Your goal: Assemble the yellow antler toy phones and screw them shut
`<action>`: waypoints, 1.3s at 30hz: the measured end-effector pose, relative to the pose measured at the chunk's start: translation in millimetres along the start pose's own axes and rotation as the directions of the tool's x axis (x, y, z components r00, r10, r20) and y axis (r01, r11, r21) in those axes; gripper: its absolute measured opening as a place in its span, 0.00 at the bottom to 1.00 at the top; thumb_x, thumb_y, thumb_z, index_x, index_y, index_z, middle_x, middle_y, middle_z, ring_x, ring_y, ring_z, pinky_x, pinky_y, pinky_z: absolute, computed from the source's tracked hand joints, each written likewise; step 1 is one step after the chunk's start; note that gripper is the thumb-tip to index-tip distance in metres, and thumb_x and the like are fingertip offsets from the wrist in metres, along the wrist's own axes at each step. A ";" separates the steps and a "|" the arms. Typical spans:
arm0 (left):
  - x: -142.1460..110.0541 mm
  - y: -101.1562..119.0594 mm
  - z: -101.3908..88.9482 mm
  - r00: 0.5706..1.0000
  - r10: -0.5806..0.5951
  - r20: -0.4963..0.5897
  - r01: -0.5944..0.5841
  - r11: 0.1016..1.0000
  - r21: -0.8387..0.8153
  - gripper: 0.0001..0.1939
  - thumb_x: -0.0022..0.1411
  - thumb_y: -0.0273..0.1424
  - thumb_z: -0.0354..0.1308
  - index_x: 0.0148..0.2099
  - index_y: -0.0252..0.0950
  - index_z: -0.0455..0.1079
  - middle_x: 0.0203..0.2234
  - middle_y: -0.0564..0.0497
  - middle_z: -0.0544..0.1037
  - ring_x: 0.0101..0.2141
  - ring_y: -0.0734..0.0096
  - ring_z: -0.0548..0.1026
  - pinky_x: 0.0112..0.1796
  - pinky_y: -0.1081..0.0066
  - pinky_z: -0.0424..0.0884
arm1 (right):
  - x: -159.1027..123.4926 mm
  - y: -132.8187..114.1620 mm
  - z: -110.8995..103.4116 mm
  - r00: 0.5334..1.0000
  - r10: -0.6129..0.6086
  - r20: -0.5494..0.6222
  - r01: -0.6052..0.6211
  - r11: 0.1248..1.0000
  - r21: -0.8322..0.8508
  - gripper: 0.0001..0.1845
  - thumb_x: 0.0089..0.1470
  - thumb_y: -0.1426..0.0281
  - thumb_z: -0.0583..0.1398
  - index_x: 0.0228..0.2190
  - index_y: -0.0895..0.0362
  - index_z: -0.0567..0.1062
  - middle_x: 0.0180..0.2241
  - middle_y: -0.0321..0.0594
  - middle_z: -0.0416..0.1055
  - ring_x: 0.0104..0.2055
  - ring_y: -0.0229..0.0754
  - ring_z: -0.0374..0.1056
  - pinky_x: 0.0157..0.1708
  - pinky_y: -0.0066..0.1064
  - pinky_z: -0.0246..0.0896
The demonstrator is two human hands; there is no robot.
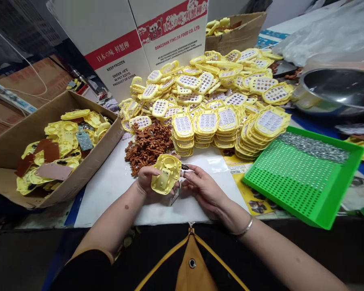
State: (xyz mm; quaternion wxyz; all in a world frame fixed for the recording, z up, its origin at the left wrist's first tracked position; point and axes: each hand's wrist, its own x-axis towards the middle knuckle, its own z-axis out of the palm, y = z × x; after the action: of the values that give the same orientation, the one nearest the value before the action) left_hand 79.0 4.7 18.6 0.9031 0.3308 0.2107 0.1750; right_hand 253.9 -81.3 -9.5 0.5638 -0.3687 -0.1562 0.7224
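Note:
My left hand is closed round the side of a yellow plastic shell, thumb on top. The shell's hollow inner face, with a round recess and small posts, is turned up. At its right edge my right hand has its thumb and fingertips pinched together. A small dark piece shows at those fingertips; its kind is too small to tell. A pale part hangs below the shell between the hands, mostly hidden. Just behind the shell lies a heap of small brown rubbery pieces.
Stacked yellow covers with button holes stand behind the hands, a large loose pile beyond. A cardboard box of yellow shells is at left. At right are a green perforated tray with small metal parts and a metal bowl.

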 end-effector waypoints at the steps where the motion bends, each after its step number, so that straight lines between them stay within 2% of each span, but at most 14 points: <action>1: 0.2 0.6 5.3 1.000 0.026 0.008 -0.026 1.000 -0.001 0.45 0.44 0.31 0.56 0.66 0.34 0.53 0.42 0.37 0.78 0.33 0.49 0.79 0.30 0.57 0.74 | -0.1 -0.9 0.5 0.999 -0.012 0.049 0.013 1.000 -0.004 0.23 0.41 0.62 0.70 0.39 0.55 0.74 0.31 0.33 0.75 0.28 0.33 0.69 0.32 0.27 0.65; 4: -5.2 -5.0 16.9 0.996 0.086 -0.013 -0.087 0.996 -0.028 0.45 0.48 0.43 0.61 0.66 0.35 0.55 0.44 0.37 0.77 0.34 0.49 0.79 0.31 0.57 0.74 | -3.5 -2.4 2.7 0.982 -0.043 0.186 0.045 0.999 -0.005 0.16 0.44 0.61 0.68 0.35 0.57 0.77 0.34 0.37 0.76 0.31 0.33 0.70 0.37 0.29 0.65; 8: -14.2 -14.3 22.9 0.988 0.131 -0.080 -0.133 0.991 -0.032 0.50 0.48 0.61 0.56 0.64 0.33 0.58 0.45 0.35 0.77 0.34 0.49 0.79 0.30 0.58 0.74 | -9.6 -3.4 4.7 0.985 -0.139 0.105 0.135 0.990 0.043 0.16 0.40 0.63 0.71 0.33 0.55 0.78 0.33 0.35 0.78 0.33 0.34 0.71 0.38 0.28 0.65; 14: -25.5 -25.3 37.3 0.936 0.252 -0.245 -0.234 0.967 0.102 0.43 0.48 0.61 0.55 0.54 0.32 0.70 0.41 0.39 0.79 0.34 0.57 0.78 0.30 0.63 0.75 | -14.3 -5.3 3.4 0.974 -0.226 -0.014 0.226 0.973 0.035 0.19 0.36 0.61 0.72 0.32 0.54 0.77 0.31 0.34 0.76 0.34 0.35 0.71 0.38 0.29 0.64; 16: -30.2 -33.0 42.5 0.894 0.330 -0.303 -0.276 0.938 0.208 0.40 0.48 0.59 0.58 0.52 0.33 0.72 0.43 0.40 0.78 0.35 0.59 0.77 0.31 0.65 0.74 | -18.4 -7.8 1.1 0.966 -0.257 0.010 0.258 0.965 -0.039 0.19 0.38 0.60 0.71 0.32 0.54 0.76 0.30 0.34 0.75 0.33 0.35 0.70 0.38 0.30 0.64; 18: -35.3 -42.4 46.6 0.826 0.451 -0.339 -0.339 0.877 0.340 0.37 0.48 0.57 0.60 0.51 0.33 0.73 0.45 0.40 0.77 0.38 0.59 0.76 0.35 0.65 0.73 | -25.8 -12.5 -1.6 0.960 -0.255 0.112 0.272 0.944 -0.184 0.18 0.42 0.59 0.68 0.34 0.54 0.74 0.30 0.34 0.74 0.32 0.36 0.69 0.38 0.32 0.65; 20: -39.5 -52.2 50.5 0.766 0.546 -0.339 -0.388 0.814 0.433 0.38 0.46 0.57 0.61 0.50 0.33 0.73 0.47 0.40 0.77 0.43 0.57 0.75 0.42 0.65 0.71 | -35.9 -17.9 -3.6 0.944 -0.220 0.245 0.303 0.871 -0.387 0.15 0.46 0.60 0.65 0.35 0.54 0.73 0.30 0.35 0.73 0.32 0.38 0.69 0.38 0.34 0.64; 21: -40.8 -56.8 52.7 0.760 0.556 -0.336 -0.396 0.806 0.439 0.38 0.45 0.57 0.61 0.50 0.33 0.73 0.46 0.41 0.77 0.45 0.56 0.74 0.44 0.65 0.70 | -41.1 -20.1 -3.9 0.933 -0.191 0.304 0.327 0.802 -0.500 0.13 0.49 0.61 0.63 0.35 0.55 0.73 0.31 0.36 0.73 0.33 0.38 0.69 0.37 0.34 0.64; 24: -39.9 -68.6 60.8 0.838 0.428 -0.337 -0.338 0.894 0.295 0.38 0.45 0.58 0.61 0.48 0.33 0.74 0.41 0.41 0.79 0.48 0.52 0.74 0.49 0.61 0.68 | -53.0 -20.1 -3.2 0.925 -0.166 0.343 0.377 0.534 -0.757 0.10 0.53 0.64 0.59 0.36 0.56 0.73 0.31 0.38 0.74 0.34 0.41 0.69 0.35 0.34 0.63; 26: -36.3 -73.7 66.9 0.897 0.294 -0.332 -0.265 0.956 0.129 0.37 0.47 0.58 0.59 0.47 0.32 0.74 0.38 0.42 0.80 0.48 0.51 0.74 0.50 0.59 0.66 | -55.3 -13.9 -2.7 0.917 -0.273 0.290 0.385 0.424 -0.819 0.12 0.55 0.65 0.57 0.42 0.56 0.69 0.29 0.37 0.75 0.32 0.41 0.70 0.35 0.35 0.64; 28: -32.3 -76.3 72.3 0.921 0.217 -0.325 -0.230 0.973 -0.001 0.37 0.49 0.58 0.57 0.48 0.32 0.74 0.38 0.42 0.80 0.48 0.51 0.74 0.51 0.58 0.65 | -53.7 -5.6 -3.5 0.843 -0.451 0.293 0.462 0.328 -0.824 0.13 0.56 0.67 0.57 0.44 0.55 0.67 0.27 0.36 0.74 0.30 0.41 0.71 0.34 0.35 0.65; 30: -29.6 -76.9 76.3 0.929 0.194 -0.314 -0.225 0.972 -0.064 0.36 0.51 0.58 0.56 0.48 0.31 0.73 0.39 0.41 0.80 0.47 0.52 0.75 0.51 0.58 0.65 | -50.6 1.3 -5.1 0.706 -0.588 0.395 0.582 0.163 -0.797 0.08 0.57 0.69 0.57 0.41 0.54 0.69 0.29 0.38 0.73 0.32 0.40 0.71 0.34 0.34 0.67; 33: -28.5 -76.2 78.5 0.939 0.182 -0.292 -0.215 0.973 -0.088 0.36 0.54 0.58 0.54 0.48 0.30 0.73 0.39 0.40 0.80 0.46 0.52 0.75 0.51 0.57 0.66 | -46.9 4.7 -7.4 0.519 -0.671 0.529 0.673 -0.060 -0.737 0.07 0.58 0.72 0.56 0.39 0.55 0.72 0.34 0.42 0.72 0.36 0.41 0.71 0.35 0.33 0.69; 39: -33.8 -76.6 68.3 0.955 0.151 -0.253 -0.180 0.979 -0.093 0.42 0.55 0.61 0.48 0.54 0.28 0.69 0.37 0.38 0.80 0.43 0.51 0.77 0.48 0.55 0.66 | -41.9 -4.2 -12.2 0.357 -0.631 0.689 0.694 -0.314 -0.648 0.13 0.58 0.75 0.56 0.45 0.55 0.72 0.35 0.43 0.73 0.37 0.41 0.71 0.35 0.33 0.70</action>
State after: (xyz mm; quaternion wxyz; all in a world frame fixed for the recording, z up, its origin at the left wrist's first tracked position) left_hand 97.7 -101.7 23.5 0.8699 0.2705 0.2815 0.3015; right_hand 269.4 -121.2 -0.1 0.5208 -0.4346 -0.7345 0.0226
